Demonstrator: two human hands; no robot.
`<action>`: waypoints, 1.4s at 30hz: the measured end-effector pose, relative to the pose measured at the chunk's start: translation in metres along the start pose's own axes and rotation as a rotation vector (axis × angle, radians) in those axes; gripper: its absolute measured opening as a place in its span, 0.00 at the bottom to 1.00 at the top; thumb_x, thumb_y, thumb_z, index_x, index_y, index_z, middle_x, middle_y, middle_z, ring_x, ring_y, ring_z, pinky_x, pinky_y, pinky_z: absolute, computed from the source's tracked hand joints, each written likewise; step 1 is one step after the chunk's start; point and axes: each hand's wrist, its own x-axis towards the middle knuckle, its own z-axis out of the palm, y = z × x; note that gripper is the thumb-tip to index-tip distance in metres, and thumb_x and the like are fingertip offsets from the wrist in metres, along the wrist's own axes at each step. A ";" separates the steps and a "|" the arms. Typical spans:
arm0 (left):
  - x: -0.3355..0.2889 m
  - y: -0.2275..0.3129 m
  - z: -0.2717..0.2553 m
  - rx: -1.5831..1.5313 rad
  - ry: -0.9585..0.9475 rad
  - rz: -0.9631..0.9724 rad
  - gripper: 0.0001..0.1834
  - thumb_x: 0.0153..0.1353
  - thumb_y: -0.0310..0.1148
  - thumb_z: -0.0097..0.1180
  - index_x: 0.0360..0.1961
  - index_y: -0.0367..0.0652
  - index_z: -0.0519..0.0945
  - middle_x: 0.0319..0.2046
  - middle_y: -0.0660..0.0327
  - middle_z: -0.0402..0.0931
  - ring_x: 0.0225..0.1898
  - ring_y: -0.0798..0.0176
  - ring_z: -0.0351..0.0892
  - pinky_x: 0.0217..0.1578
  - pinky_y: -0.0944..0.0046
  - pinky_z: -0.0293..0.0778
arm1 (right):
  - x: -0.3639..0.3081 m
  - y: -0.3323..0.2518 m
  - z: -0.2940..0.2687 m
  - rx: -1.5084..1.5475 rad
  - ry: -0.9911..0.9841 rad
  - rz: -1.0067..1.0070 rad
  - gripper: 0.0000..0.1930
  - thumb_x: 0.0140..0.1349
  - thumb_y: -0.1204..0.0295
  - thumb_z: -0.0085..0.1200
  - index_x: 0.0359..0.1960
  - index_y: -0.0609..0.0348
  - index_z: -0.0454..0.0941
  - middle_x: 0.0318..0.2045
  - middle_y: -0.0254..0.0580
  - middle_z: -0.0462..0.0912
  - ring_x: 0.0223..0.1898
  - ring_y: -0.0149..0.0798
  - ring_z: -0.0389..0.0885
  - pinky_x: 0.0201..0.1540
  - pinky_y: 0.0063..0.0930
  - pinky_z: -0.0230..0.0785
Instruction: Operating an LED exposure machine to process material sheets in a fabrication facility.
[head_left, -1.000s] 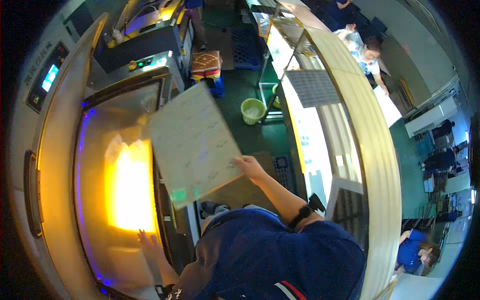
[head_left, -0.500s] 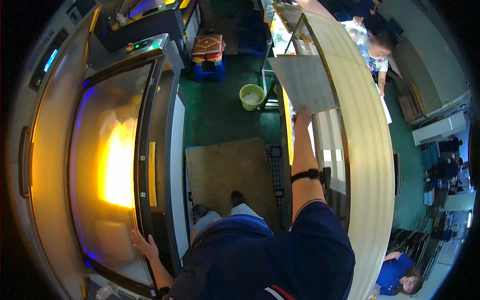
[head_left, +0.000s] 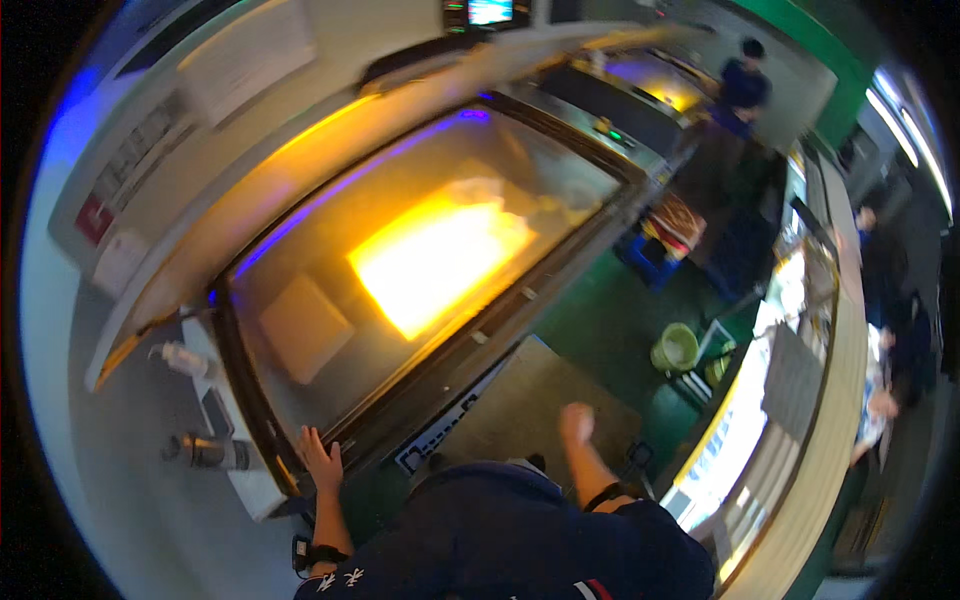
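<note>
My left hand [head_left: 321,460], fingers spread, is at the near-left corner of the dark frame [head_left: 262,425] of a large glass-topped table. Whether it presses on the frame or hovers just over it I cannot tell. My right hand [head_left: 577,425] is somewhat blurred, closed like a fist, and nothing shows in it. It is in the air in front of my body, over the brown floor board [head_left: 530,390]. Inside the table, a bright yellow-white rectangle [head_left: 435,265] glows under the glass [head_left: 400,180]. A pale rectangular sheet [head_left: 305,330] lies left of the glow.
A raised lid [head_left: 240,220] stands along the table's far side. White bottle [head_left: 185,360] and dark cylinder [head_left: 205,452] are at left. On the right, a grey plate [head_left: 792,375] rests on a lit bench [head_left: 735,440]. A bin [head_left: 675,347] and blue stool [head_left: 647,262] stand on the floor.
My view has turned left toward the glass-topped table. My right hand has let go of the grey plate, which stays on the bench, and drawn back. My left hand has reached the table's corner.
</note>
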 end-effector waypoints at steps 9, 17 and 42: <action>-0.005 -0.024 -0.019 -0.223 -0.009 0.043 0.36 0.63 0.50 0.51 0.64 0.35 0.65 0.67 0.47 0.58 0.69 0.40 0.53 0.69 0.38 0.43 | 0.071 -0.225 -0.312 0.915 0.169 -1.003 0.30 0.56 0.64 0.61 0.62 0.49 0.67 0.65 0.52 0.64 0.66 0.55 0.62 0.67 0.49 0.56; 0.034 -0.047 -0.025 -0.142 0.158 0.127 0.29 0.60 0.45 0.55 0.59 0.39 0.71 0.64 0.48 0.62 0.68 0.43 0.57 0.68 0.35 0.45 | 0.168 -0.256 -0.311 0.727 0.154 -0.577 0.33 0.60 0.59 0.57 0.66 0.51 0.61 0.67 0.52 0.59 0.69 0.54 0.55 0.67 0.53 0.53; 0.047 -0.045 -0.026 -0.167 0.120 0.088 0.25 0.64 0.45 0.51 0.56 0.40 0.74 0.64 0.49 0.65 0.68 0.43 0.57 0.67 0.35 0.46 | 0.175 -0.241 -0.271 0.835 0.307 -0.486 0.22 0.62 0.64 0.51 0.57 0.53 0.71 0.58 0.44 0.75 0.64 0.47 0.68 0.67 0.45 0.55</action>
